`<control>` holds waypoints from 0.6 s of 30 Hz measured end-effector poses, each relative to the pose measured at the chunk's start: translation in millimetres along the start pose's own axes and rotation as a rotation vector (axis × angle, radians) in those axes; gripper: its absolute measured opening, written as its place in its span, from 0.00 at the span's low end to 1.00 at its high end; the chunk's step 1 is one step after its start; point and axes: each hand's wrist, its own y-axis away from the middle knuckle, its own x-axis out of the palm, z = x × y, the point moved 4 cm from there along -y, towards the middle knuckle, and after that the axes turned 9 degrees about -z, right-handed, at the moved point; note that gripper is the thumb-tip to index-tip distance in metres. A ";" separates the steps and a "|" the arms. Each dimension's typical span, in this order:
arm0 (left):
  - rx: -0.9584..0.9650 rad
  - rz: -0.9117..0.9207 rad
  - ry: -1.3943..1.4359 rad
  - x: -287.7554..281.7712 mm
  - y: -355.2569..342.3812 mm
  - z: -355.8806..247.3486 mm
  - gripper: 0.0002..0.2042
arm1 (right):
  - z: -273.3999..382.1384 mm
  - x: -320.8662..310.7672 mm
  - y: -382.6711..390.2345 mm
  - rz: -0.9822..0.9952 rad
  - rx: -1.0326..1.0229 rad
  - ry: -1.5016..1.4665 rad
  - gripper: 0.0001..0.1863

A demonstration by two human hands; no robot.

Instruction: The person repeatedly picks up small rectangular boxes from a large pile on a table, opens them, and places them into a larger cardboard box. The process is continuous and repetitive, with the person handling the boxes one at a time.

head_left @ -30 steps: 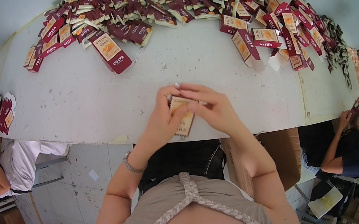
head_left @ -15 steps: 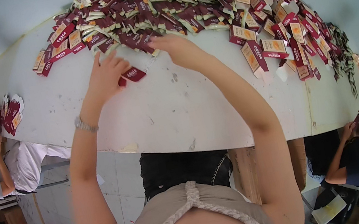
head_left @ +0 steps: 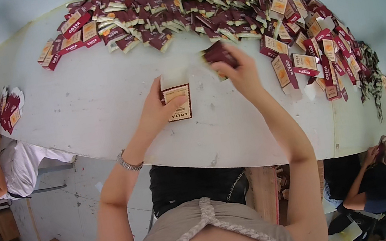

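While the small maroon-and-cream box sits clamped in the left hand, thumb across its face and fingers at its left edge, I see a maroon sachet pinched in the right hand, farther out over the white table, near heaped sachets.

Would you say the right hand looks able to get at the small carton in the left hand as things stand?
Probably yes: the right hand, holding a maroon sachet, is near, and nothing appears to stand between it and the small carton.
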 end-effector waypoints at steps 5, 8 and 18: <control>0.038 0.126 -0.191 40.4 9.4 -24.8 0.35 | 94.0 -30.5 -3.9 0.367 -0.268 0.494 0.19; 0.103 0.208 -0.411 56.4 20.9 -28.6 0.34 | 82.8 -28.1 6.8 0.697 -0.281 0.674 0.22; 0.264 0.133 -0.370 61.2 27.5 -6.6 0.34 | 55.6 -39.3 45.8 0.058 0.079 -0.046 0.11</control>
